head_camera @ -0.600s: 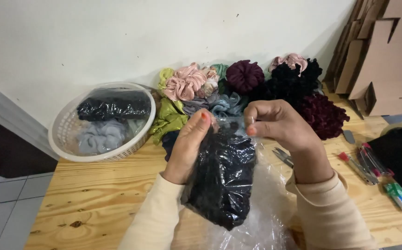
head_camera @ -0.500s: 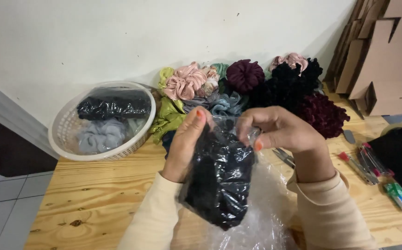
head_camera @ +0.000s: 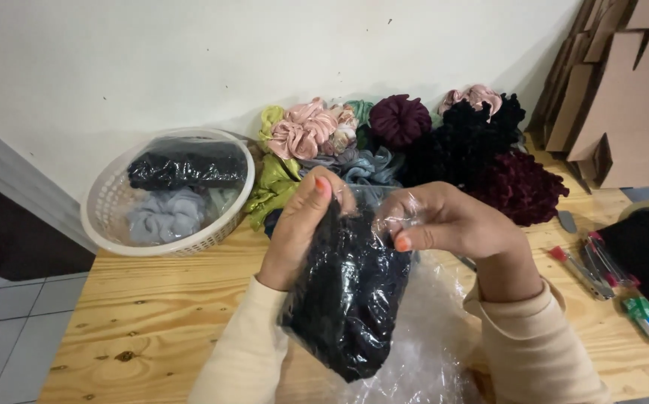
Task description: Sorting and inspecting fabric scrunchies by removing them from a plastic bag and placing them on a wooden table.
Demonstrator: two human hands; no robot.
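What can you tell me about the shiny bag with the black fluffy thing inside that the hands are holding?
The clear plastic bag is thin, crinkly and glossy, and packed with a black scrunchie of fuzzy fabric. It hangs upright above the wooden table. The left hand grips its upper left side; the right hand pinches its top edge. More clear plastic lies beneath it.

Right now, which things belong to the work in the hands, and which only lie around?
In hand: left hand, right hand, clear bag, black scrunchie.
Lying about: basket, scrunchie pile, pens, cardboard, spare bags.
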